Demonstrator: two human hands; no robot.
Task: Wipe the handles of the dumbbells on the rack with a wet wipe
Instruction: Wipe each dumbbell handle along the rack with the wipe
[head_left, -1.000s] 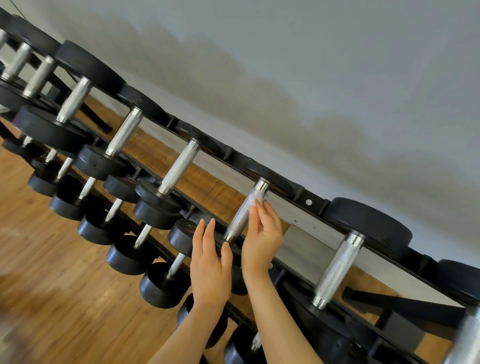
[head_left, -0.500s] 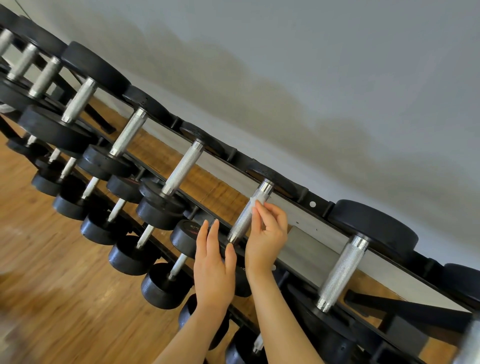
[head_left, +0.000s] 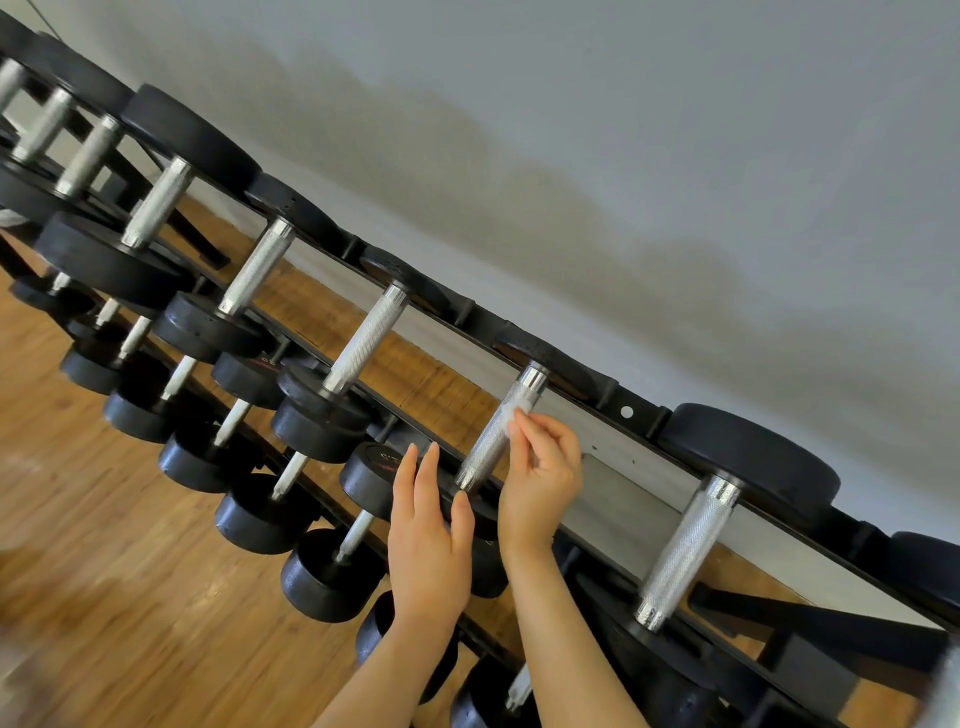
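One wipe (head_left: 521, 404) against handle (head_left: 493, 441), right-pinched.

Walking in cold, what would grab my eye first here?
The long slanted rack of black dumbbells with shiny silver handles, running corner to corner. Mid-frame, the right hand pinches a white wipe against one handle, while the left hand hovers open beside it.

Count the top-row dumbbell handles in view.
8 top-row handles: four at far left, two mid-row, one under the right hand with the wipe, one beyond. More may hide past both edges.
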